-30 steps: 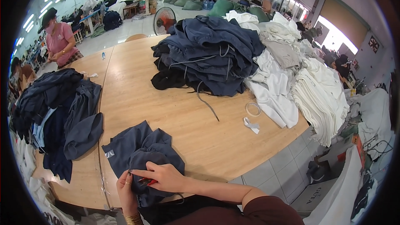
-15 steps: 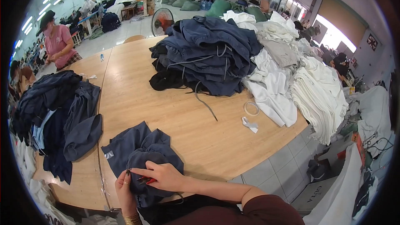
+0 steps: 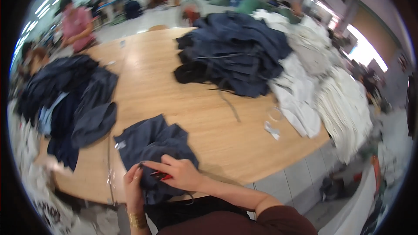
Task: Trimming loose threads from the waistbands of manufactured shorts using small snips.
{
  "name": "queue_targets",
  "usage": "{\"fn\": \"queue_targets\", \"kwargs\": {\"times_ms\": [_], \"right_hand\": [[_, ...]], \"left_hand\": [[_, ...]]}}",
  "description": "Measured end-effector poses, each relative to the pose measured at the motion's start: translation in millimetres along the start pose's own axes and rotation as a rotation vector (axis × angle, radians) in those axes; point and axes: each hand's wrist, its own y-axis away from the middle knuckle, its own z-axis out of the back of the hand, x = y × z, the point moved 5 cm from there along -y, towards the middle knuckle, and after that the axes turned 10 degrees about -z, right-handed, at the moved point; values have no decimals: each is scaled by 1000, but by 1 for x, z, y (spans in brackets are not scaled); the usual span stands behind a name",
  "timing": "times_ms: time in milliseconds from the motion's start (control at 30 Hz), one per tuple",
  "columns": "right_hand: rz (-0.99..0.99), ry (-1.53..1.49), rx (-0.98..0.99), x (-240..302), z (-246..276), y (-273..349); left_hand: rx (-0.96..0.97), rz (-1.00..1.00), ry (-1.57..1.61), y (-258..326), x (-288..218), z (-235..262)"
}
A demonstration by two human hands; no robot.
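Blue cloth (image 3: 150, 137) at the near edge of the wooden table (image 3: 165, 93)

The dark blue cloth lies crumpled on the table, right in front of the person. A small pale patch (image 3: 120, 145) sits on its left side. The left hand (image 3: 134, 185) has its fingertips pinched on the left edge of the cloth. A gold bracelet (image 3: 138, 220) is on that wrist. The right hand (image 3: 183, 174) is on top of the cloth, with its fingers curled around a small red tool (image 3: 162, 175). Its pointing finger reaches out to the left fingertips.

Farther back is a big blue heap (image 3: 241, 56) of clothes, and a grey string (image 3: 230, 105) trails from it. White clothes (image 3: 344, 109) are piled to the right. Near them are a clear ring (image 3: 274, 113) and a white scrap (image 3: 271, 130). A dark heap (image 3: 61, 78) is on the left. Beyond it is a person in a pink shirt (image 3: 78, 24). Everything looks a bit blurry.
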Motion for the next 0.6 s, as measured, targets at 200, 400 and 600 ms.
{"fn": "queue_targets", "kwargs": {"times_ms": [200,400,600], "right_hand": [[-133,-31,81,-16,-7,8],[-209,-81,61,-7,-10,5],[-236,-90,138,-16,-10,-5]], "left_hand": [[151,20,-64,-7,21,-11],[87,23,143,1,20,-7],[124,6,126,2,17,-7]]}}
